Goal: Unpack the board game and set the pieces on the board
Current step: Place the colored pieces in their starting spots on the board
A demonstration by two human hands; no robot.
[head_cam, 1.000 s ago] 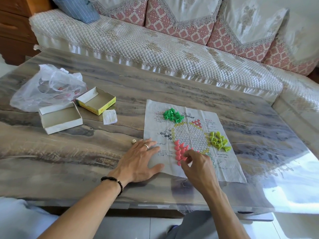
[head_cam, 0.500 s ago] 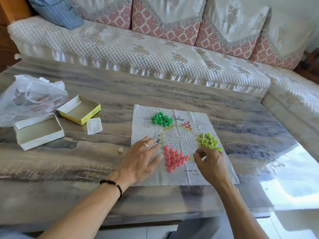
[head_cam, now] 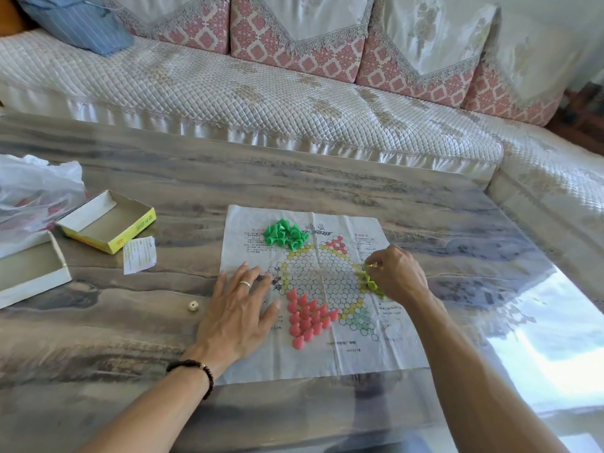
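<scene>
A paper game board (head_cam: 346, 351) printed with a star of circles lies flat on the table. Green cone pieces (head_cam: 286, 236) are heaped at its far left corner. Pink cone pieces (head_cam: 307, 317) stand in a triangle on its near left point. My left hand (head_cam: 237, 313) rests flat with spread fingers on the board's left edge, beside the pink pieces. My right hand (head_cam: 397, 273) covers most of the yellow-green pieces (head_cam: 372, 284) at the right point and pinches one of them between thumb and fingertips.
Two open box halves, one yellow (head_cam: 108, 220) and one white (head_cam: 29, 266), lie at the left with a paper slip (head_cam: 139, 255) and a plastic bag (head_cam: 36, 188). A small die (head_cam: 193, 306) sits near my left hand. A quilted sofa (head_cam: 261, 103) runs behind the table.
My right hand left the pink pieces and moved right to the yellow-green pile, where it now pinches a piece. My left hand stayed flat on the board's edge.
</scene>
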